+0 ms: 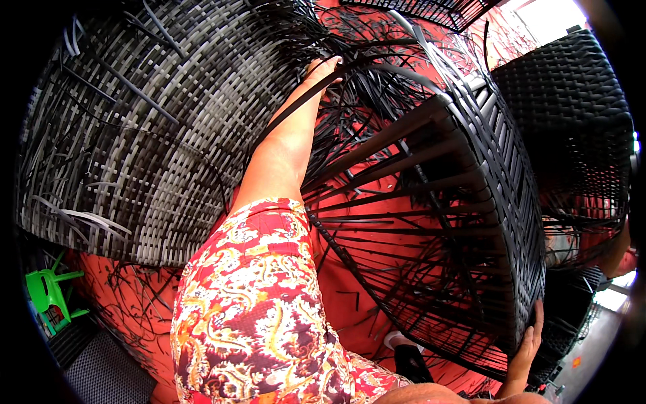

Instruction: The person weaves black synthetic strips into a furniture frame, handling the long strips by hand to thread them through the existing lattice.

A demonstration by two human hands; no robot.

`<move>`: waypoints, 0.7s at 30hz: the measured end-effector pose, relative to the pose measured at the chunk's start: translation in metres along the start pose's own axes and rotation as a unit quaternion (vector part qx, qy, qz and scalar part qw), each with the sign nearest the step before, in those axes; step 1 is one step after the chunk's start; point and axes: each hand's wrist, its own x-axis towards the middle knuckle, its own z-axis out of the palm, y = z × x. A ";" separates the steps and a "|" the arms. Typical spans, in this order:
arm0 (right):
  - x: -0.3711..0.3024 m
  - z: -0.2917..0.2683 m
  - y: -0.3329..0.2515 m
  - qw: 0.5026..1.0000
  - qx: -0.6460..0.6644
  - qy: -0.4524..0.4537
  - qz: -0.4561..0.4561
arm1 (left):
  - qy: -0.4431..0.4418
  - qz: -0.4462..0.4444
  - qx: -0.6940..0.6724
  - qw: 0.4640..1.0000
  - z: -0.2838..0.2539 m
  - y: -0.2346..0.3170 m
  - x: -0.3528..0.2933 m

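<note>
My left hand [326, 70], at the end of an outstretched arm, is closed on a black wicker strip [377, 66] among a tangle of loose strips. That strip arcs toward the top corner of a partly woven black furniture frame [518, 222] and also crosses my forearm. The frame stands tilted to my right. Its side panel is woven, while spaced dark strips span its near face. My right hand [527, 347] grips the lower edge of this panel, with one finger straight along it; its thumb is hidden.
A large grey-and-black woven piece [168, 128] fills the left, with loose ends sticking out. Strips litter the red floor covering [350, 296]. A green plastic stool [50, 289] stands far left. Another black woven piece [565, 94] is at the right, with part of another person [616, 252] beyond.
</note>
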 end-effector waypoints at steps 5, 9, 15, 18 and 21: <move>0.000 -0.002 0.007 1.000 -0.007 0.005 -0.011 | -0.017 0.011 -0.030 0.999 0.000 -0.003 0.012; 0.002 0.000 0.003 1.000 -0.017 -0.008 -0.023 | -0.065 0.027 0.063 0.996 -0.007 -0.002 0.007; -0.005 0.007 0.019 0.999 -0.024 0.012 -0.038 | -0.060 0.046 0.351 0.933 -0.002 0.042 -0.042; -0.003 0.006 0.008 0.997 -0.049 0.009 -0.063 | -0.098 0.045 0.467 0.878 -0.044 0.063 -0.094; -0.010 0.008 0.010 0.995 -0.057 0.030 -0.078 | -0.074 -0.017 0.403 0.912 -0.061 0.084 -0.150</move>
